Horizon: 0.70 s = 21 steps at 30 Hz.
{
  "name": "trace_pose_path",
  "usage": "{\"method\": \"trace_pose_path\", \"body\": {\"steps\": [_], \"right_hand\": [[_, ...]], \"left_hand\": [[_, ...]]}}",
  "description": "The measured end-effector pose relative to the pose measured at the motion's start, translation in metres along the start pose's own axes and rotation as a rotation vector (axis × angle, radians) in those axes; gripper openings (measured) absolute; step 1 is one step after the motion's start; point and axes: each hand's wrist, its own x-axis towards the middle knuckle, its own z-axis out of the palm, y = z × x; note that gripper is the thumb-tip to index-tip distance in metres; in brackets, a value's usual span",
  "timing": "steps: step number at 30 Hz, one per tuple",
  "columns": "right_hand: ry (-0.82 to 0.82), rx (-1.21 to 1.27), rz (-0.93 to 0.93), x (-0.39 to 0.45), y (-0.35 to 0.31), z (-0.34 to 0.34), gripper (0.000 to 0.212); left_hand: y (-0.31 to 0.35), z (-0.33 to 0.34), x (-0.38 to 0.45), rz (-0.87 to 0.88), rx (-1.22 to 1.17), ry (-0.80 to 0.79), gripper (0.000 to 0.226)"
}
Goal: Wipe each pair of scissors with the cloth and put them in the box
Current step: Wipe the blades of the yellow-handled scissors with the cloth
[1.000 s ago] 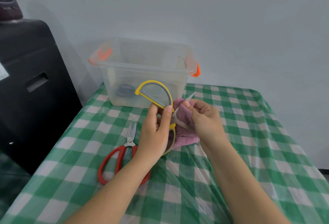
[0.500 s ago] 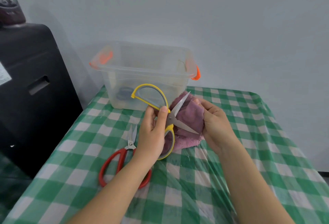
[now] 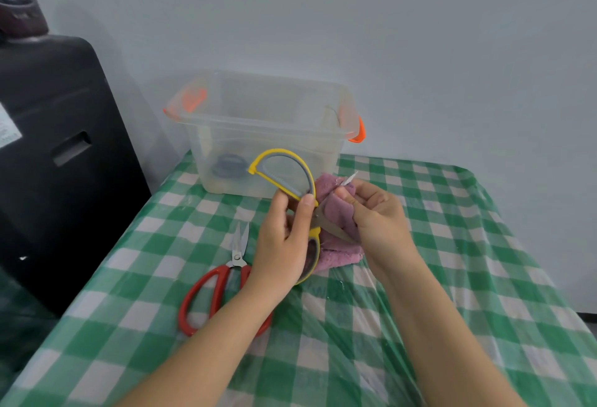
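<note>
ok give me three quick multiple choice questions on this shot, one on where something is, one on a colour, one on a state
1. Where do the red-handled scissors lie?
A. in the box
B. on the tablecloth
C. on the black case

2. What colour is the cloth?
A. purple
B. white
C. blue

3. How are the yellow scissors?
A. lying flat
B. blades open, held
C. in the box

Answers: 1 B, they rest on the checked tablecloth by the left hand. 2 A, purple folds show at the right hand. 3 B, the blades splay apart into the cloth.

Scissors [image 3: 226, 280] before box [image 3: 268, 161]
</note>
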Motion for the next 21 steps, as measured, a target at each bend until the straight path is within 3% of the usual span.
{"method": "trace_pose_path", "body": {"steps": [9, 13, 21], "right_hand": [[-0.166, 0.103, 0.051, 0.002, -0.002, -0.014, 0.017], [-0.211, 0.082, 0.055, 0.003, -0.001, -0.014, 0.031], [0.035, -0.135, -0.050, 0.000, 0.006, 0.003, 0.005]], "left_hand": [[-0.003, -0.002, 0.002, -0.154, -0.123, -0.013, 0.020], [-0.003, -0.002, 0.006, -0.163, -0.147, 0.049, 0.018], [0.000, 0.000, 0.002, 0.003, -0.007, 0.034, 0.015]]}}
